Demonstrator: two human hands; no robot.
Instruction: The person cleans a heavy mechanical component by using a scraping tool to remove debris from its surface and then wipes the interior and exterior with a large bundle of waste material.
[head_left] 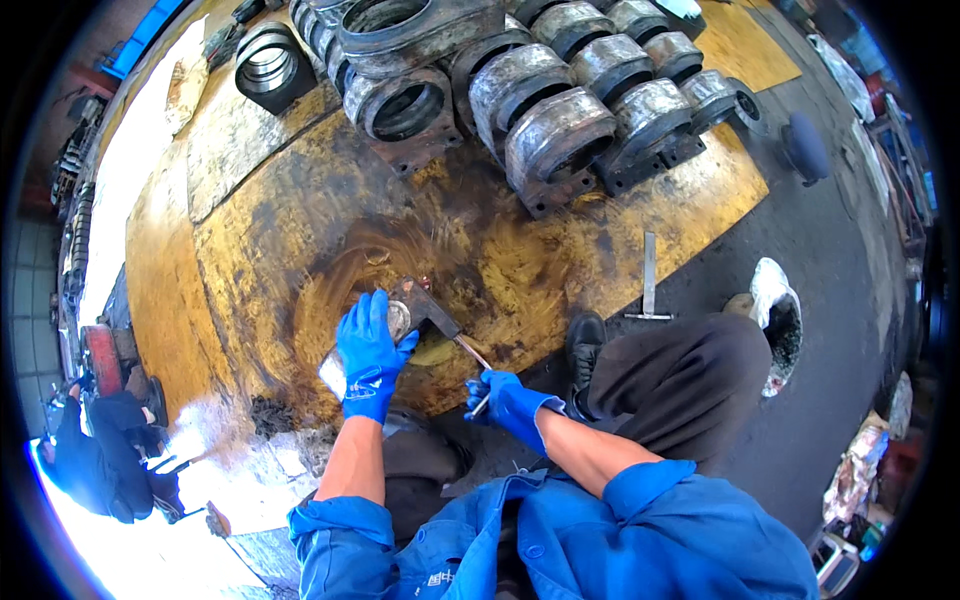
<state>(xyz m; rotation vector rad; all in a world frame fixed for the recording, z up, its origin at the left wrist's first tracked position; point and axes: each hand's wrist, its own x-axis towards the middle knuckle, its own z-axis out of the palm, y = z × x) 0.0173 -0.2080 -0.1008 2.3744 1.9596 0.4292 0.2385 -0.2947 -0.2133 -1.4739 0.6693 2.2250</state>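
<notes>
My left hand (370, 350), in a blue glove, lies with its fingers stretched out over a small round-ended metal part (399, 318) on the stained yellow board. My right hand (508, 402), gloved the same way, is closed around a thin metal rod (472, 350). The rod slants up and left to a dark angular metal piece (432, 311) that touches or overlaps the round part; I cannot tell whether rod and piece are joined. A pale flat thing (333, 374) shows beside my left wrist, partly covered.
Several heavy ring-shaped metal housings (560, 135) stand at the far side, with another (272, 65) farther left. A try square (649, 280) lies right of the boards. A white sack (778, 310) stands beside my knee. Another person (105, 455) crouches at the left.
</notes>
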